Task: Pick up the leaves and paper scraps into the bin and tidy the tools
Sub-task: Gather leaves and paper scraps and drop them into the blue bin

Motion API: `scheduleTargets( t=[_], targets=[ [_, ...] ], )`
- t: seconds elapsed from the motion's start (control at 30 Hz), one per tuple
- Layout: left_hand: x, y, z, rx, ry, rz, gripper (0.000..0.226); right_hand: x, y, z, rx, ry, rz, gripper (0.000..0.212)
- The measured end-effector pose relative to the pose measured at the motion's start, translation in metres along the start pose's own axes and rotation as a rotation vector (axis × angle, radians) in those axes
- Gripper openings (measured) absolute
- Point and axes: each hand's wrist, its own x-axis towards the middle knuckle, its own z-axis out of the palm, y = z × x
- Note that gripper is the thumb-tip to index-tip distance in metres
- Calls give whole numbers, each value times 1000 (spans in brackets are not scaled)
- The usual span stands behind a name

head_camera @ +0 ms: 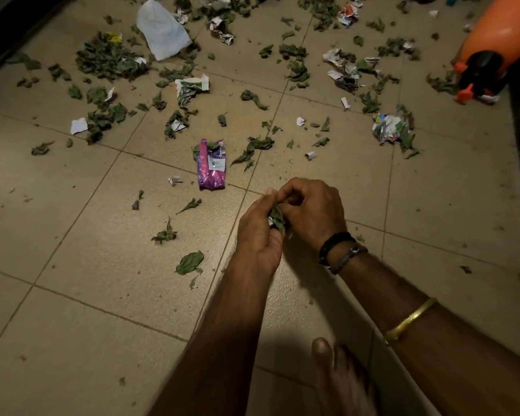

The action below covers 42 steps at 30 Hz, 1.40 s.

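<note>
Leaves (111, 60) and paper scraps (388, 128) lie strewn over the tiled floor (72, 295), thickest beyond the purple packet (211, 165) and thinner on its near side; a small bunch of leaves (276, 218) is off the floor, held between both hands just near and right of the packet. The left hand (258, 235) cups the bunch with its fingers curled round it; the right hand (312, 208) has fingers and thumb bent together, pinching into the same wad, apparently packing it in. The step in hand looks like gathering; almost all the litter is still down, so the task is barely begun. No bin shows. The next move probably calls for keeping the wad tight in the left hand and freeing the right for the loose leaves left of and nearer than the packet; dry bits may slip from an overfull palm. An orange and black tool (490, 52), perhaps a sprayer, lies far right beyond the packet, untouched.
</note>
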Motion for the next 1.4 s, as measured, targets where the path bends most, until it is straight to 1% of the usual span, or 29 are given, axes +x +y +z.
scheduleTargets(
  t=[0.03, 0.1, 0.13, 0.17, 0.23, 0.3, 0.37, 0.43, 0.47, 0.53, 0.63, 0.7, 0.73, 0.77, 0.83, 0.87, 0.9, 0.93, 0.97, 1.0, 1.03, 1.07, 1.13, 1.2, 1.23, 1.27, 1.33, 1.4],
  targets=[
    [4, 1, 3, -23, 26, 1, 37, 5, 1, -4, 32, -70, -9, 10],
    [10, 7, 8, -104, 92, -22, 33, 17, 4, -15, 246, -182, 49, 13],
    [12, 11, 11, -148, 109, -33, 28, 25, 9, -19, 343, -164, 103, 16],
    [14, 16, 14, -186, 115, -44, 22, 35, 16, -21, 371, -90, 146, 20],
    [18, 21, 18, -222, 109, -67, 12, 61, 34, -22, 226, 81, 183, 25],
    [22, 25, 21, -217, 97, -79, 9, 87, 47, -21, 47, 144, 163, 27],
    [26, 28, 24, -207, 87, -75, 8, 112, 57, -15, -154, 110, 102, 36],
    [29, 31, 25, -195, 83, -65, 8, 134, 65, -9, -357, -11, 54, 44],
    [30, 32, 24, -186, 86, -59, 8, 141, 69, -5, -436, -68, 29, 41],
    [32, 34, 22, -162, 97, -43, 8, 144, 77, 3, -566, -137, -44, 26],
    [31, 35, 14, -163, 104, -11, 18, 129, 78, 6, -721, -105, -122, 27],
    [31, 32, 9, -167, 113, -5, 27, 120, 74, 4, -761, -117, -156, 27],
    [30, 30, 7, -157, 120, -4, 31, 117, 71, 2, -715, -123, -144, 25],
    [29, 28, 4, -143, 127, -2, 34, 113, 68, 1, -612, -109, -108, 22],
    [27, 25, 0, -121, 135, 4, 37, 104, 58, -2, -308, -74, 45, 9],
    [27, 24, -2, -111, 144, 10, 38, 96, 50, -2, -133, -57, 120, 6],
    [27, 24, -5, -103, 151, 19, 40, 86, 40, -3, 65, -53, 208, 9],
    [27, 25, -7, -98, 152, 21, 44, 74, 30, -3, 301, -80, 302, 13],
    [27, 26, -9, -96, 143, 15, 49, 63, 19, -3, 556, -141, 381, 17],
    [26, 28, -10, -103, 121, 4, 52, 54, 10, -2, 758, -218, 434, 20],
    [24, 30, -11, -114, 89, -2, 51, 46, 1, 0, 857, -284, 448, 21],
    [22, 31, -11, -113, 57, 2, 45, 41, -5, 2, 843, -325, 421, 21],
    [18, 33, -11, -81, 38, 28, 30, 35, -13, 11, 621, -335, 285, 13],
    [17, 36, -14, -84, 58, 52, 33, 36, -19, 18, 395, -341, 137, 9],
    [17, 40, -17, -108, 86, 57, 36, 39, -22, 21, 337, -350, 89, 12],
    [15, 45, -19, -138, 112, 49, 33, 45, -24, 25, 307, -338, 63, 14],
    [13, 55, -26, -195, 143, 30, 19, 65, -25, 33, 255, -211, 49, 15],
    [8, 65, -28, -220, 160, 35, 11, 90, -24, 42, 87, -59, -14, 20]
  ],
)
